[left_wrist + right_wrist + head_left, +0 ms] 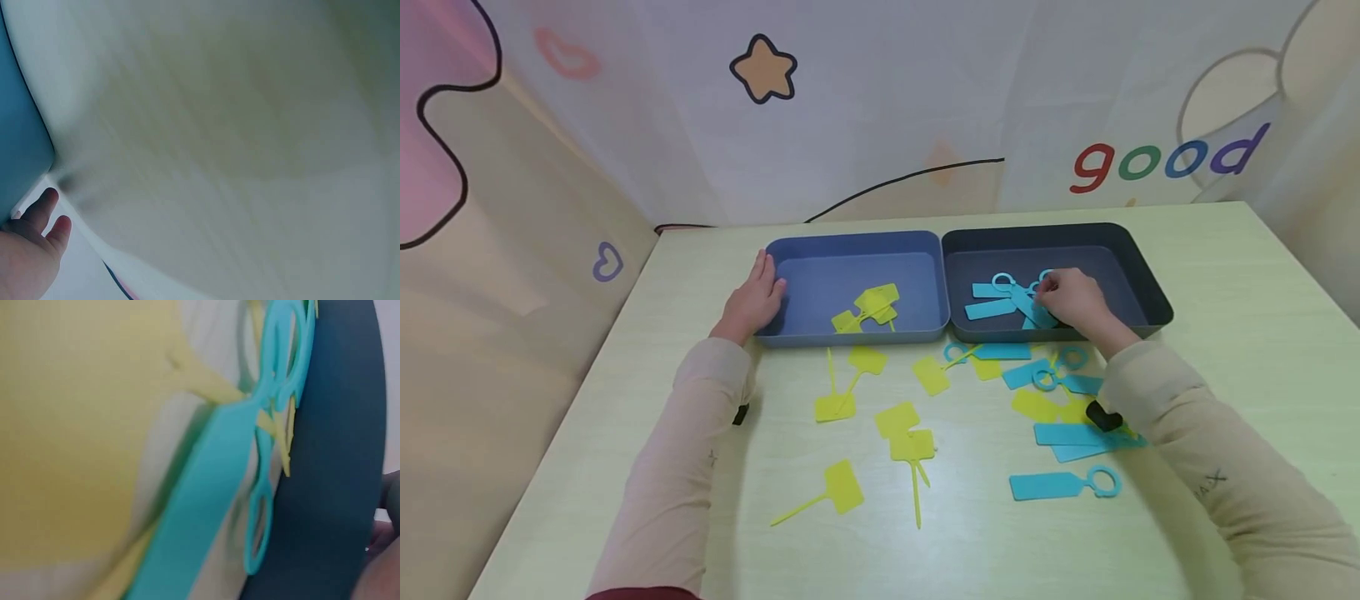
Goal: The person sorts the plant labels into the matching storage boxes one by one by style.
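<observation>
My left hand [751, 302] rests against the left wall of the blue-grey tray [805, 340], its fingers fairly straight along the side. In that tray lie several yellow T-shaped plant labels [877, 302]. Over the dark tray [1120, 275] on the right, my right hand [1075, 298] pinches a light-blue ring-ended label [1024, 302] with its thumb and fingertips. More blue labels [989, 309] lie below and beside it in the dark tray. In the right wrist view the fingers [390, 494] show only at the edge, mostly hidden behind the tray wall.
Several yellow labels [844, 487] are scattered on the pale table [820, 558] in front of the trays. Loose blue ring-ended labels [1048, 486] overlap yellow ones under my right forearm. A patterned cloth [880, 108] hangs behind the trays, which stand side by side.
</observation>
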A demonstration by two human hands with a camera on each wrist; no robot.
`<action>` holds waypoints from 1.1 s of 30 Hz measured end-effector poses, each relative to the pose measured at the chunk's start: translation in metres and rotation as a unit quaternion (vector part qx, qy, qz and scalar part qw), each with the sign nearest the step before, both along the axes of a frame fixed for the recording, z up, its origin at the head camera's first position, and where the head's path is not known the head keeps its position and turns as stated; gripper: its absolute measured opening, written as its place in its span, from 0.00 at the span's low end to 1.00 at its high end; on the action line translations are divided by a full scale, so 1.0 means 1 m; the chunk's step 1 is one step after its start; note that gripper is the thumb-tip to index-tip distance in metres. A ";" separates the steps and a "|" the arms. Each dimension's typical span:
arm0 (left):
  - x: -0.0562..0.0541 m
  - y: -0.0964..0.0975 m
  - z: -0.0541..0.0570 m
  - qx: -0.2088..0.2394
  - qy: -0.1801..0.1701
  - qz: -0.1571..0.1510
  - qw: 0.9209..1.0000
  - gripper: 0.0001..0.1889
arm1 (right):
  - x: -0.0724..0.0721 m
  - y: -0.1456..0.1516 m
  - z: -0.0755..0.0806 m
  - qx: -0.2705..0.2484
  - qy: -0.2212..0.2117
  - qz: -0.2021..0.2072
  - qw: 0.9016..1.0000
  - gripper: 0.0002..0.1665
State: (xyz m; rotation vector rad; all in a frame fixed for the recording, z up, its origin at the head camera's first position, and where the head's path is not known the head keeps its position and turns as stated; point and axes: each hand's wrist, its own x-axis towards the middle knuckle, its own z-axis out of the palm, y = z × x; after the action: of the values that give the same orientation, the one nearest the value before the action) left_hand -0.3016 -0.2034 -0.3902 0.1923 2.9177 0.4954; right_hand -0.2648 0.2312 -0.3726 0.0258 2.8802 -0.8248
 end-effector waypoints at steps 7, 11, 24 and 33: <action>-0.001 -0.001 -0.003 -0.003 0.002 -0.001 1.000 0.31 | 0.021 -0.003 0.017 -0.009 0.027 0.070 0.997 0.27; 0.000 -0.001 -0.002 -0.003 -0.002 0.000 1.000 0.31 | 0.041 0.000 0.022 0.025 0.029 0.138 0.990 0.37; -0.002 0.000 -0.002 -0.009 -0.002 -0.002 1.000 0.31 | 0.093 0.015 0.016 0.164 0.073 0.232 0.956 0.50; -0.002 0.000 -0.003 -0.007 0.002 -0.004 1.000 0.31 | 0.125 0.007 0.008 0.232 0.051 0.189 0.953 0.41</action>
State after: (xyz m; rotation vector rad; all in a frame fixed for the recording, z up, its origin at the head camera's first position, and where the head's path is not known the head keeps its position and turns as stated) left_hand -0.3033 -0.2035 -0.3928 0.2047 2.9224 0.4726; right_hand -0.1400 0.2377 -0.3646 -0.5124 2.9563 -0.0778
